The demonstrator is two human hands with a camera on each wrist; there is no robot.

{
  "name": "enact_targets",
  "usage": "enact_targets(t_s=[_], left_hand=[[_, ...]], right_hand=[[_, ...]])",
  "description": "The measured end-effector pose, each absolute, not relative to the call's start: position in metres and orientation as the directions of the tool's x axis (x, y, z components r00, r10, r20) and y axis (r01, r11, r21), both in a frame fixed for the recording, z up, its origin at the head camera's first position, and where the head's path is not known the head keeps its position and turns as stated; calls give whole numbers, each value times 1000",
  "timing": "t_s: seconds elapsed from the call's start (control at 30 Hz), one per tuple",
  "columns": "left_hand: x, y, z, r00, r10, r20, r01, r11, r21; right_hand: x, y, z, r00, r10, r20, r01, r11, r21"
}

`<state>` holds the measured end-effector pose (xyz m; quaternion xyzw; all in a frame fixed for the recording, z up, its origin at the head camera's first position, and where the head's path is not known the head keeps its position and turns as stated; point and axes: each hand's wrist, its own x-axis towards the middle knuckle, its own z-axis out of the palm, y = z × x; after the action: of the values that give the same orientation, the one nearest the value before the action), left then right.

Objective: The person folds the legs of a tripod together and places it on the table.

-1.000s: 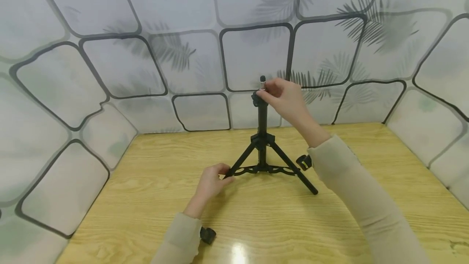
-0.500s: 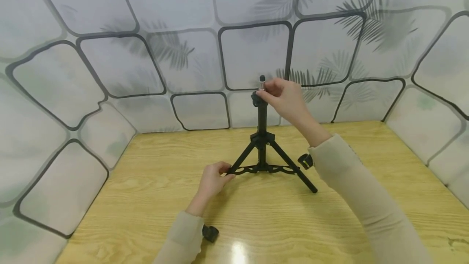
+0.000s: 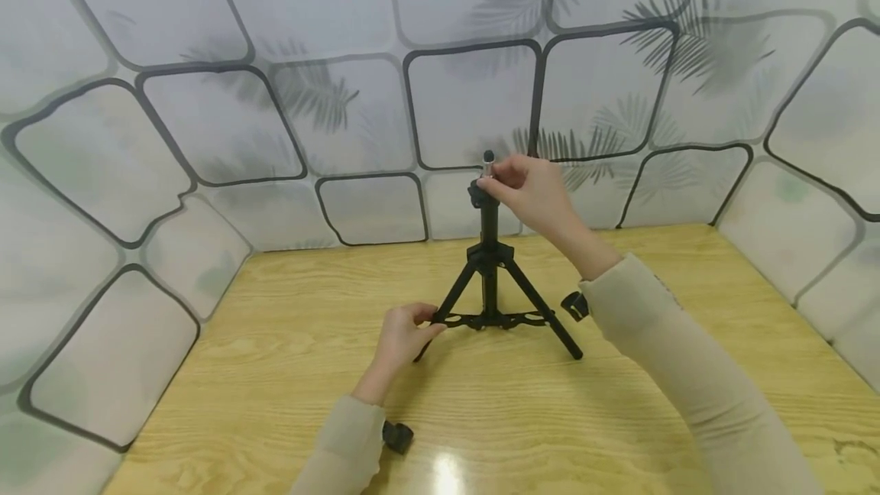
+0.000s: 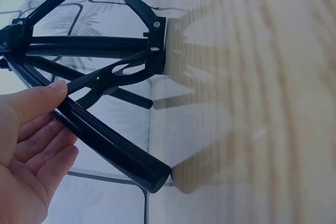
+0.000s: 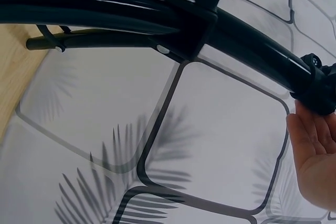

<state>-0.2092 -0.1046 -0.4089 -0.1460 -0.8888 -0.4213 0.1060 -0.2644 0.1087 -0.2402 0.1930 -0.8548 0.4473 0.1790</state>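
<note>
A black tripod stands on the wooden table, its legs spread and a silver stud with a dark cap at its top. My left hand pinches the left leg between thumb and fingers, close to where the flat brace joins it. In the left wrist view, that leg slants down past the hand to its foot at the tabletop. My right hand holds the top of the tripod just below the stud. At the right edge of the right wrist view, this hand's fingers meet the black collar; the thumb is out of sight.
The pale wooden table runs back to a patterned cloth wall close behind the tripod. Similar cloth stands on the left and right. Black wrist mounts stick out from both sleeves.
The tripod's legs have shifted slightly, the right foot moving left. My left hand has moved a little right with the left leg, whose foot now shows below it. My right hand keeps its hold.
</note>
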Motion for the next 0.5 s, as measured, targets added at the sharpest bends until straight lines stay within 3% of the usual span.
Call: enact_targets(t_s=[0.5], left_hand=[[-213,-104,-411,-926,171,337,371,582,724]], right_hand=[[-267,109,-245,-849,-182,497,-514,505,-693]])
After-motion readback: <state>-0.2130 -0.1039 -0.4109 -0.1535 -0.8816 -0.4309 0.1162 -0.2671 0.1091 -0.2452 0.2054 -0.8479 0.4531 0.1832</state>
